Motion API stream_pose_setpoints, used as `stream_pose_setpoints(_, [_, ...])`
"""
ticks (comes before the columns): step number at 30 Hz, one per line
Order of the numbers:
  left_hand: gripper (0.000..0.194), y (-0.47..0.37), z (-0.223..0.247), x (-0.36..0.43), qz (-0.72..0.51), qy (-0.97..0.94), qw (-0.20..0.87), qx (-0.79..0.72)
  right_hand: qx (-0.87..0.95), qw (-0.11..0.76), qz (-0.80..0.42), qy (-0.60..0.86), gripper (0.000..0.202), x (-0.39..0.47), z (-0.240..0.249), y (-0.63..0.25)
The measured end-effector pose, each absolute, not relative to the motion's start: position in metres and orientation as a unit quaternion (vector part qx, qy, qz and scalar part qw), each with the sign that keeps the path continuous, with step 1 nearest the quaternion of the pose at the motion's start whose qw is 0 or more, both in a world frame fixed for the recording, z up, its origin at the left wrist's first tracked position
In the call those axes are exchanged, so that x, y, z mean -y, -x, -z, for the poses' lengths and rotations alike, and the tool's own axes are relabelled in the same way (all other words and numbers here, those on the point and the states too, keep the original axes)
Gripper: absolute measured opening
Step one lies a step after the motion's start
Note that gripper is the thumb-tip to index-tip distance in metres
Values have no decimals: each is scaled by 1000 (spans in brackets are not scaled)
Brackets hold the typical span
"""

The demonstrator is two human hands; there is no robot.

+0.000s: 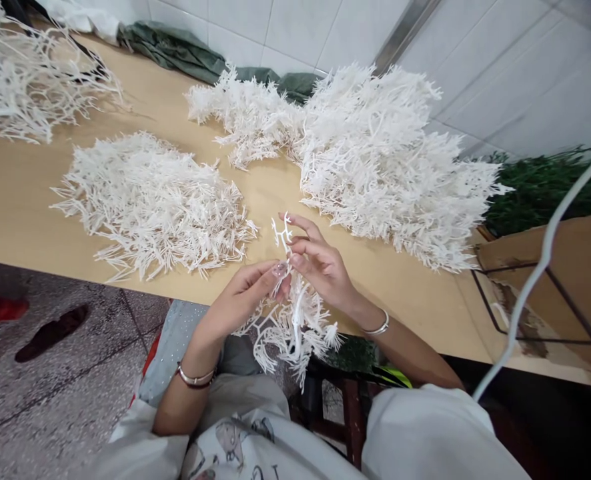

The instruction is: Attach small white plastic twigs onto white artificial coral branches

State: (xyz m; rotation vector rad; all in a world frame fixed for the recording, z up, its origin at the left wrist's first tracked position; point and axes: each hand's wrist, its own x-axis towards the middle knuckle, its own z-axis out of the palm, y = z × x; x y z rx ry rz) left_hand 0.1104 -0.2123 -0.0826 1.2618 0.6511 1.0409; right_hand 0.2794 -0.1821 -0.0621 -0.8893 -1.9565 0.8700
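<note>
A white plastic branch [296, 327] is between my hands at the table's front edge, with bare forked tips [282, 233] upward and bushy sprigs hanging below. My left hand [250, 290] is closed in a pinch at the middle of the branch; its fingertips partly hide what lies in them. Close against it, my right hand [325, 270] grips the stem between thumb and fingers, its index finger stretched toward the forked tips. Left of my hands lies a heap of loose white sprigs [155, 200].
Bushy white branches [380, 160] are piled at the back right. Bare white stems [30, 80] lie at the far left. Dark green cloth [175, 53] runs along the wall. At right are a cardboard box [570, 260], green foliage [550, 183] and a pale cable [540, 267].
</note>
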Motion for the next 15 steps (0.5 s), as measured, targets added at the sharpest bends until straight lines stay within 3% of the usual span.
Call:
stream_pose_setpoints(8, [30, -109, 100, 213, -469, -500, 661, -304, 773, 386, -381, 328, 23, 184, 63, -281])
stream_pose_setpoints(15, [32, -120, 106, 221, -517, -459, 660, -293, 692, 321, -595, 254, 26, 184, 59, -278])
